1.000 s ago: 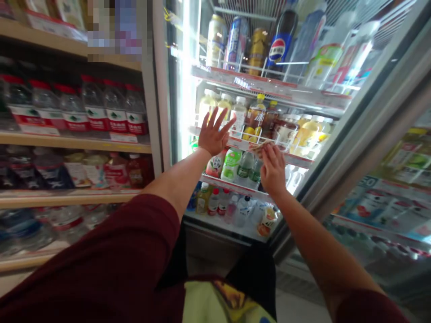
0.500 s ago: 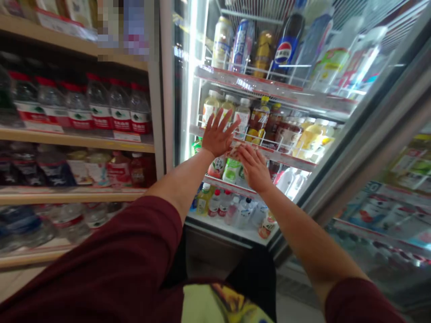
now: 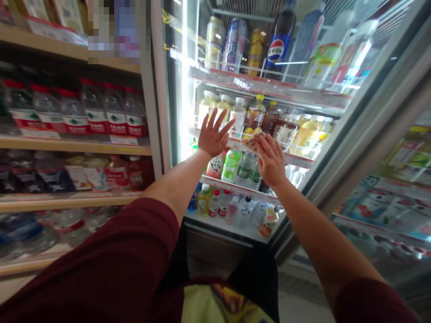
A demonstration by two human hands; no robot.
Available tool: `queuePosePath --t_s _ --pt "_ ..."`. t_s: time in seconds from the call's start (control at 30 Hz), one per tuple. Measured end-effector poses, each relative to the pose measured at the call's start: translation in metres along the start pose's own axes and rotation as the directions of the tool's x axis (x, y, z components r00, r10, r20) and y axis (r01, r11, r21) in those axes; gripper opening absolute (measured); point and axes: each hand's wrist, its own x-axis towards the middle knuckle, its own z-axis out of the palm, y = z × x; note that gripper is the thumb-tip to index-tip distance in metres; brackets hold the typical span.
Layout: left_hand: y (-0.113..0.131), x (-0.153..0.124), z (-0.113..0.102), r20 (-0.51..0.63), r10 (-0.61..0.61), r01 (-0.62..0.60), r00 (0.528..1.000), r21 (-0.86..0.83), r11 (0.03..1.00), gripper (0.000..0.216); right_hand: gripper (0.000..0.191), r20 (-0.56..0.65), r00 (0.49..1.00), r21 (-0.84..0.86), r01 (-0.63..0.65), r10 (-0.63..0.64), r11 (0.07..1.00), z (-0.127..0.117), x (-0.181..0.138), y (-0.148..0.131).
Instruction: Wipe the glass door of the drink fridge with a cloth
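Note:
My left hand point(image 3: 214, 137) is spread open with nothing in it, in front of pale-drink bottles point(image 3: 238, 115) on the third level up of the lit fridge. Pressed against that level's front price strip point(image 3: 296, 159) is a small tan patterned cloth point(image 3: 252, 140). My right hand point(image 3: 270, 157) covers part of this cloth, its fingers together over it. Just below my hands stands a green-labelled bottle point(image 3: 231, 166), with clear bottles beside it.
The fridge's upper shelf holds cans point(image 3: 235, 44) and a cola bottle point(image 3: 280, 40). Small bottles point(image 3: 215, 202) line the fridge floor. At left, wooden shelves point(image 3: 77, 142) carry red-capped water bottles point(image 3: 92, 105). A metal door frame point(image 3: 336, 179) slants along the right.
My right hand has slid to the right along the price strip with the cloth, away from my left hand. My left hand stays spread in about the same place.

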Motion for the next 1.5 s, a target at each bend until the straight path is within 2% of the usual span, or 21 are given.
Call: queuePosePath --t_s 0.07,0.27,0.4,0.5,0.7,0.83,0.93,1.1,1.23,1.37,1.43,1.5 --pt "0.0 0.0 -0.001 -0.008 -0.001 0.001 1.0 -0.006 1.0 0.058 0.064 -0.018 1.0 0.004 -0.013 0.013 1.0 -0.005 -0.004 0.011" --pt "-0.001 0.0 0.001 -0.014 -0.004 0.004 1.0 -0.036 0.999 0.064 0.064 -0.217 0.966 0.018 -0.139 0.139 0.99 -0.02 -0.01 0.043" --pt "-0.003 0.0 0.002 -0.036 0.013 -0.014 0.999 -0.035 0.999 0.076 0.062 -0.226 0.966 0.0 -0.128 0.125 0.992 -0.023 -0.025 0.052" --pt "-0.004 -0.001 0.003 -0.054 0.021 -0.023 0.998 -0.036 0.999 0.072 0.06 -0.248 0.964 -0.035 -0.112 0.1 0.993 -0.027 -0.022 0.062" --pt "-0.002 -0.001 0.002 -0.026 0.015 -0.016 1.0 -0.02 1.0 0.061 0.063 -0.429 0.894 -0.066 -0.175 0.13 0.982 -0.028 -0.012 0.089" --pt "-0.001 0.0 0.001 -0.007 0.003 -0.002 1.0 0.005 1.0 0.059 0.061 -0.506 0.858 -0.041 -0.132 0.093 0.99 -0.02 -0.023 0.093" --pt "-0.002 0.0 0.001 -0.012 0.011 -0.012 1.0 -0.031 0.999 0.061 0.062 -0.498 0.86 -0.051 -0.155 0.109 0.987 -0.018 -0.016 0.096" --pt "-0.003 0.0 0.003 -0.029 0.009 -0.011 1.0 -0.076 0.997 0.067 0.062 -0.513 0.851 -0.077 -0.181 0.117 0.98 -0.02 0.023 0.102" --pt "-0.005 -0.002 0.007 -0.057 0.008 -0.012 0.998 -0.075 0.997 0.069 0.06 -0.501 0.853 -0.057 -0.198 0.144 0.979 -0.014 0.038 0.083" --pt "-0.007 -0.003 0.012 -0.075 -0.013 0.008 0.997 -0.062 0.998 0.07 0.061 -0.355 0.928 -0.026 -0.134 0.116 0.991 -0.002 0.028 0.041" --pt "-0.008 -0.003 0.013 -0.077 -0.016 0.012 0.997 -0.06 0.998 0.07 0.061 -0.225 0.972 -0.014 -0.066 0.061 0.998 0.001 0.024 0.02" --pt "-0.007 -0.004 0.012 -0.075 -0.015 0.01 0.997 -0.063 0.998 0.069 0.061 -0.086 0.996 -0.002 -0.012 0.012 1.0 0.001 0.026 0.006"
